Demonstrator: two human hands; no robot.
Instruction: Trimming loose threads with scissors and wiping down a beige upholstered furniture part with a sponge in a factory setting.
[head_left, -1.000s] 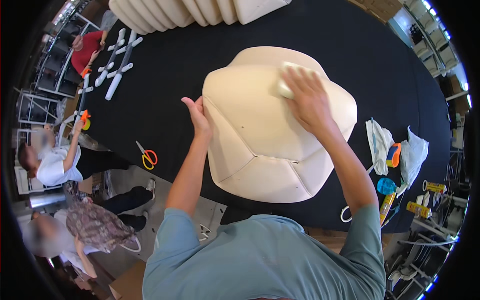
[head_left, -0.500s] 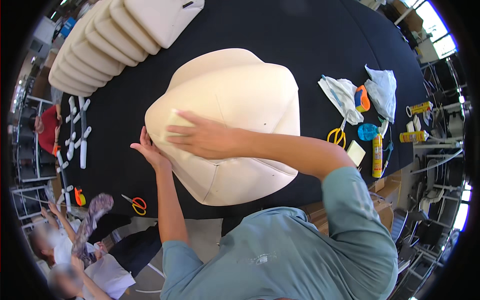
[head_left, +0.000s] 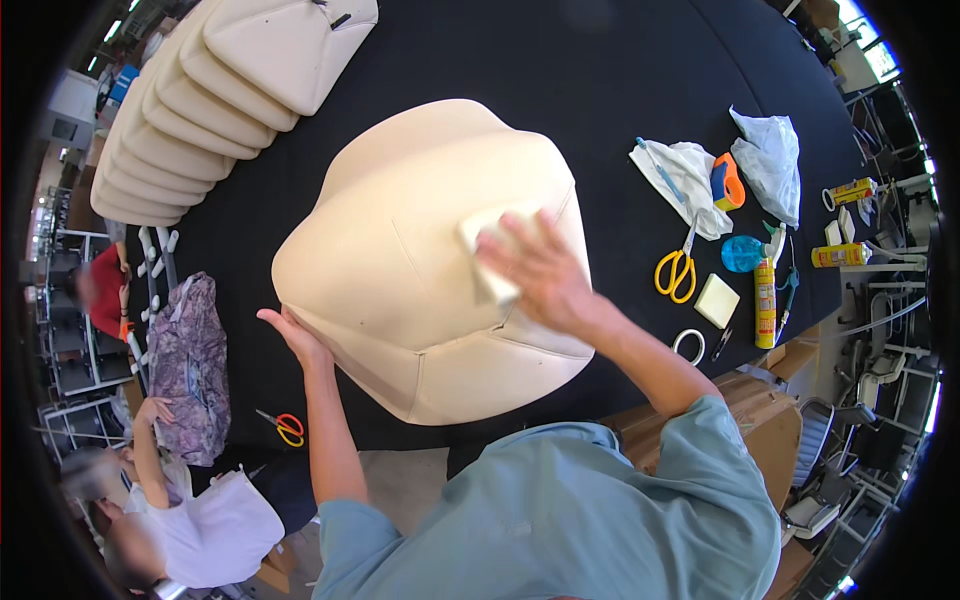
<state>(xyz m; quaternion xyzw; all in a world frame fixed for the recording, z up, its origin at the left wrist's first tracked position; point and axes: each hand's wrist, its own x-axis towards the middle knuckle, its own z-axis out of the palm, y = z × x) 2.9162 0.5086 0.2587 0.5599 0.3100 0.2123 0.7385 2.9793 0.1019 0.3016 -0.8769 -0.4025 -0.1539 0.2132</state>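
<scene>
I see my right hand (head_left: 540, 275) pressing a pale cloth pad (head_left: 490, 250) flat onto the big cream cushion (head_left: 420, 260), which lies mid-desk (head_left: 600, 80). My left hand (head_left: 290, 335) cups the cushion's near-left edge, fingers loosely curled. Yellow scissors (head_left: 675, 270) lie to the right.

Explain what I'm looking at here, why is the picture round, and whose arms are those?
The picture comes from a wide fisheye camera worn on a person's head, looking down, so straight edges bend. The arms are that person's own. The right hand presses a pale cloth onto a large cream cushion on a black table; the left hand steadies the cushion's edge. More cushions are stacked at the far left. Yellow scissors, rags and glue tubes lie to the right.
</scene>
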